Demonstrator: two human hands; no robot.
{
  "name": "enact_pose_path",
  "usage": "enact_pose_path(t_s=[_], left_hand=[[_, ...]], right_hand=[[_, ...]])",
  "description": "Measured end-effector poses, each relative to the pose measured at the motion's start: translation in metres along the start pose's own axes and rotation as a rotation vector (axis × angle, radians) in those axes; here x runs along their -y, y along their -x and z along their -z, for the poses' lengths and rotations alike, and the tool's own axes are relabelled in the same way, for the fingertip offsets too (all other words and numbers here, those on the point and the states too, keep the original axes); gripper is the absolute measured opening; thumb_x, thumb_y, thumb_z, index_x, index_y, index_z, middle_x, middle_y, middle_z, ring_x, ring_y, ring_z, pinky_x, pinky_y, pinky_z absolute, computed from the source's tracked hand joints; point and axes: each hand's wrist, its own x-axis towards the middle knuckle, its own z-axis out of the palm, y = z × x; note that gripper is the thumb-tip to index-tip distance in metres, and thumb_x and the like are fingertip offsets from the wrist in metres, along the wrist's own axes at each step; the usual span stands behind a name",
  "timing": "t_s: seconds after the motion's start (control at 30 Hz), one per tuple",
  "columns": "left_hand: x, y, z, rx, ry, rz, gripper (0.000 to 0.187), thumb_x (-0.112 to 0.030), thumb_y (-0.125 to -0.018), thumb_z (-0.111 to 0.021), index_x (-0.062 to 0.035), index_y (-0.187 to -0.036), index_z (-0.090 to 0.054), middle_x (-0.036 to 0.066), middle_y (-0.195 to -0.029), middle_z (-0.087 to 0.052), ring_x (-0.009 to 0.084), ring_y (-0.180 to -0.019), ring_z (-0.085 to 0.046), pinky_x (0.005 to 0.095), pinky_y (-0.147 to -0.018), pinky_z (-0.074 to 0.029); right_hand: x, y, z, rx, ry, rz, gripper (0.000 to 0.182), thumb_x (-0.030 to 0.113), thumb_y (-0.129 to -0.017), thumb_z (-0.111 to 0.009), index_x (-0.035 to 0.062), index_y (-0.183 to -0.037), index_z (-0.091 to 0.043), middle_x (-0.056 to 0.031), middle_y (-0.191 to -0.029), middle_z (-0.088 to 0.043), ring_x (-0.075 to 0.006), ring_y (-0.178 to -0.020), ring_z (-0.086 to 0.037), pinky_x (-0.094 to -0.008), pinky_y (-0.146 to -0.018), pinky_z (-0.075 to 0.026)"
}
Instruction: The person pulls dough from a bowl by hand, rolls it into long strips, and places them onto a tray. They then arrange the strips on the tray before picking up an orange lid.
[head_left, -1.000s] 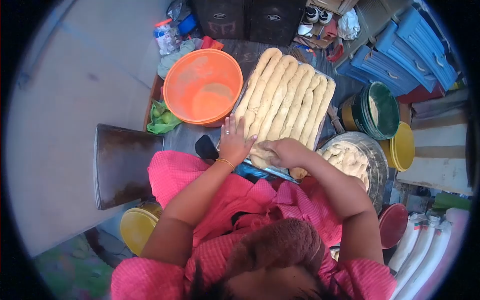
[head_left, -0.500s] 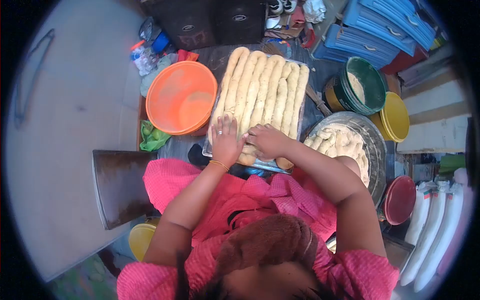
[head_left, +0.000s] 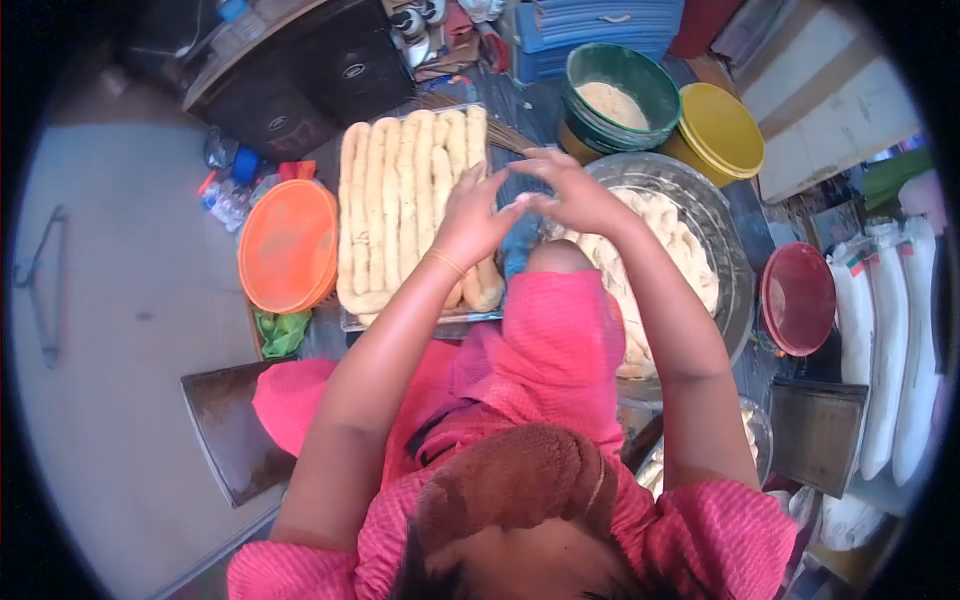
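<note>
Far left: round orange plastic basin (head_left: 288, 245), crumpled green bag (head_left: 281, 330) just below it. Next over, rectangular clear tray (head_left: 420, 318) packed with long pale dough rolls (head_left: 395, 205) lying side by side. Left hand (head_left: 470, 222) raised over tray's right edge, fingers loosely spread, fingertips meeting right hand (head_left: 572, 192) above; can't tell if anything pinched between. Right of that, big round metal bowl (head_left: 728, 262) with pale dough pieces (head_left: 668, 235). Green bucket (head_left: 618, 92), yellow lid (head_left: 720, 128) behind; red round lid (head_left: 799, 298) far right.
</note>
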Motion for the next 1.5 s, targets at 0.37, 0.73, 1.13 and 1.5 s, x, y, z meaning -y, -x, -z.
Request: enact_pose_path(t_s=[0.37,0.73,1.13,1.5], left_hand=[[-0.154,-0.042,-0.179,0.394,0.149,-0.186,0.047,-0.029,-0.077,-0.056,-0.0030,-0.116,-0.053,0.023,-0.120,-0.048,0.0367,-0.118,-0.039,0.0426,-0.098,-0.031],[-0.089,-0.077,-0.183,0.116,0.318,0.128,0.033,-0.023,-0.075,-0.058,-0.0044,-0.102,-0.058,0.018,-0.114,-0.051,0.0328,-0.105,-0.050,0.0397,-0.090,-0.038],[-0.088,-0.090,-0.163,-0.186,0.551,0.196,0.021,-0.016,-0.078,-0.060,0.0000,-0.092,-0.061,0.007,-0.089,-0.055,0.0138,-0.076,-0.051,0.0254,-0.072,-0.041],[-0.092,-0.081,-0.178,0.050,0.432,0.170,0.023,-0.025,-0.077,-0.060,-0.0054,-0.089,-0.063,0.014,-0.089,-0.060,0.0278,-0.080,-0.058,0.0352,-0.075,-0.044]], right_hand=[[-0.180,0.260,-0.048,-0.295,-0.127,-1.031,0.040,0.021,-0.076,-0.062,-0.0021,-0.108,-0.055,-0.0220,-0.105,-0.059,-0.0318,-0.096,-0.057,-0.0369,-0.084,-0.042],[-0.157,0.231,-0.200,-0.191,0.336,-0.729,0.068,0.026,-0.074,-0.060,0.0099,-0.133,-0.031,-0.0157,-0.131,-0.034,-0.0338,-0.123,-0.027,-0.0532,-0.102,-0.017],[-0.194,0.121,-0.201,-0.095,0.283,-1.153,0.082,0.034,-0.071,-0.062,0.0054,-0.136,-0.022,-0.0102,-0.129,-0.037,-0.0273,-0.118,-0.034,-0.0468,-0.096,-0.027],[-0.194,0.186,-0.192,-0.825,-1.022,-1.039,0.064,-0.005,-0.062,-0.049,-0.0025,-0.125,-0.038,-0.0205,-0.111,-0.053,-0.0300,-0.096,-0.054,-0.0368,-0.089,-0.042]])
